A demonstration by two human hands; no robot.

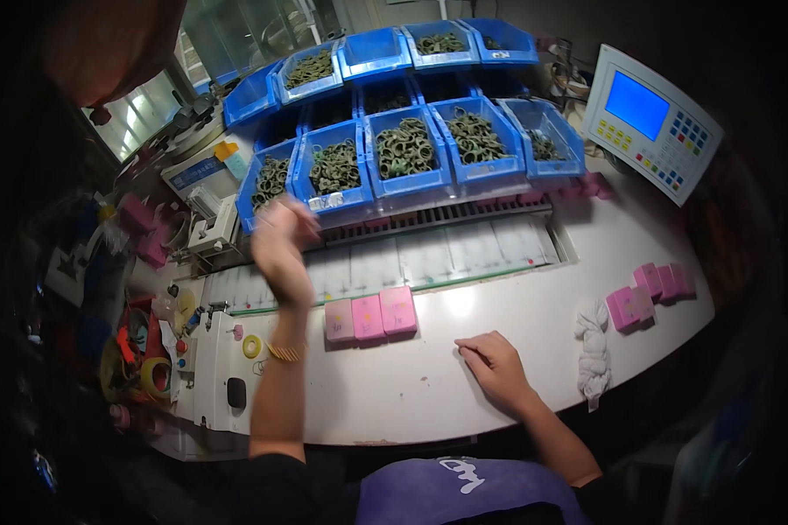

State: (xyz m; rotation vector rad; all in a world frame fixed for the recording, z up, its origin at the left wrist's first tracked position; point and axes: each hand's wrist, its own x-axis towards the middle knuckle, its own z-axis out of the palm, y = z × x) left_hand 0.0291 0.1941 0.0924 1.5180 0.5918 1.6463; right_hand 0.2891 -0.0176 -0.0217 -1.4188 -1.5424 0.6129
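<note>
Raised over the worktop, my left hand point(282, 249) is smeared by motion, so its fingers cannot be read. It is nearest to the front-left blue bins, in front of a bin point(331, 166) of dull green-grey ring-shaped pieces. My right hand point(497, 367) rests on the white worktop point(429, 402), fingers loosely stretched out to the left, with nothing in them. Between the two hands, three pink blocks point(368, 317) stand side by side in a row, with handwriting on them. A yellow bracelet sits on my left wrist.
Blue bins point(411, 181) with similar ring pieces stand in tiers at the back. A control panel point(652, 121) with a blue screen is at right. More pink blocks point(630, 308) and a knotted white cloth point(593, 350) lie right. Tape rolls point(156, 374) crowd the left.
</note>
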